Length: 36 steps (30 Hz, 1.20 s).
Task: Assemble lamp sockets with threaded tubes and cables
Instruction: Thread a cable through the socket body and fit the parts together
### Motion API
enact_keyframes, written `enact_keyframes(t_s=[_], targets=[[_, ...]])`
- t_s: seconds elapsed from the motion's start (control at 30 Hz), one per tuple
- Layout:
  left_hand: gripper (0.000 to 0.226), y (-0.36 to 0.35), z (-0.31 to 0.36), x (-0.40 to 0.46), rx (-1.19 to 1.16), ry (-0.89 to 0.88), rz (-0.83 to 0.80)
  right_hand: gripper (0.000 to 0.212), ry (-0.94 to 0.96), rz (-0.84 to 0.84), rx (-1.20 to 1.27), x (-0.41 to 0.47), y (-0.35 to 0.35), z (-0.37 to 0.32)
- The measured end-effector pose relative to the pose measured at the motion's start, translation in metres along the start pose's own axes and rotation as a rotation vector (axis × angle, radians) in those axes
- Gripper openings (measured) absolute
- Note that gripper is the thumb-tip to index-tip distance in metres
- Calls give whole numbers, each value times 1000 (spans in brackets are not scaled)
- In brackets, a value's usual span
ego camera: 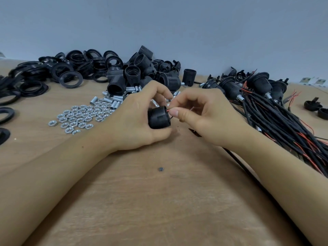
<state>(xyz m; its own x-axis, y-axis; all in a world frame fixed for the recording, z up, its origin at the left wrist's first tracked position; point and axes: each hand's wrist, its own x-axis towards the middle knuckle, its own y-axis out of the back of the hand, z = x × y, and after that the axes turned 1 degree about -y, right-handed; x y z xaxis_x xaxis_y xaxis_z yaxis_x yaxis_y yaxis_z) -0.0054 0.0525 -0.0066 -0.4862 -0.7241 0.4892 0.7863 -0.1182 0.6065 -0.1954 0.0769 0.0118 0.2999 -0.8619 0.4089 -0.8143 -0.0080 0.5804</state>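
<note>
Socket (159, 117), black and ribbed, sits in the curled fingers of the left hand (140, 119) just above the desk (159, 201), near its middle. Right hand (200, 116) pinches a thin red wire (170, 109) at the socket's end. Behind the hands lie silver hex nuts (79, 116) and short threaded tubes (113, 100), then loose socket shells (142, 70) and black rings (58, 70). Finished sockets with black cables (276, 119) crowd the right side.
</note>
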Motion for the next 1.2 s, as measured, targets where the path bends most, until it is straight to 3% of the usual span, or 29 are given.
enact_keyframes(t_s=[0.13,0.27,0.73,0.9,1.03,1.2], targets=[[52,7,-1,1,-136,-11,121,10,-50,59,80,3,1,3],[39,5,1,2,-264,25,102,7,-20,127,75,2,3,1],[38,4,4,-4,-136,-130,46,10,-26,102,146,-2,1,-4],[36,3,-3,1,-65,-38,41,12,-123,58,118,1,-7,1],[33,4,-5,2,65,-66,41,23,-204,57,106,0,-12,10],[28,4,-5,2,91,-80,39,35,-288,140,265,4,-22,16]])
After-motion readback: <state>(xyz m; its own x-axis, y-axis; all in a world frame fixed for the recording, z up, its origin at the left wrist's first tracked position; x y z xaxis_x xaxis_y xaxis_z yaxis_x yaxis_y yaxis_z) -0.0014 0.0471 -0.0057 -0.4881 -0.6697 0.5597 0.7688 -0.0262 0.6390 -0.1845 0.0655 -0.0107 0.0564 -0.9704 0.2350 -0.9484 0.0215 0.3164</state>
